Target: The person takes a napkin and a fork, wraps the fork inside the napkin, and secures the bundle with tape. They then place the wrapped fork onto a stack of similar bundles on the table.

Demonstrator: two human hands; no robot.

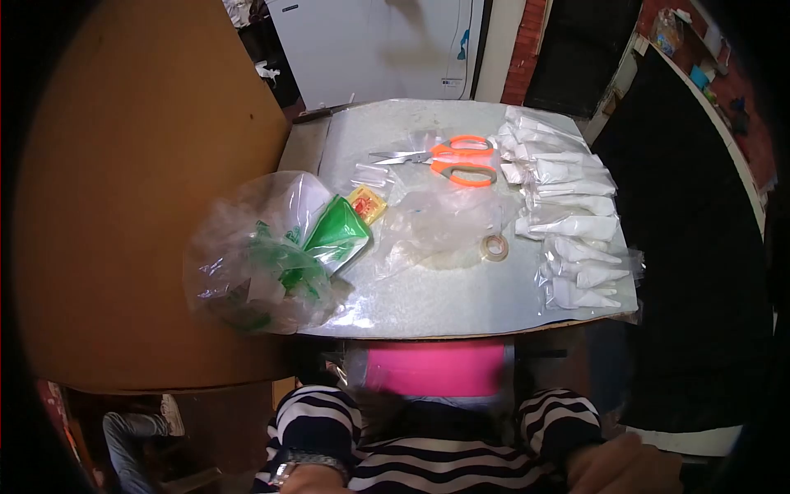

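My left hand (pixel 313 479) is low at the bottom edge, below a watch (pixel 288 468); its fingers are out of frame. At the lower right, my right hand (pixel 625 466) is blurred and partly cut off, so its fingers cannot be made out. Both hands are down by my striped clothing, apart from the table. Open orange-handled scissors (pixel 461 161) lie on the tabletop (pixel 444 309). In front of them are a crumpled clear plastic bag (pixel 444 216) and a roll of tape (pixel 494 248). Several white cone-shaped items in clear plastic (pixel 576 193) line the right side.
A large clear bag (pixel 247 255) with green and white packaging (pixel 337 235) overhangs the table's left edge, beside a small yellow packet (pixel 367 205). A brown panel (pixel 140 198) stands left. Something pink (pixel 436 368) is under the front edge. Another person's leg (pixel 127 449) shows lower left.
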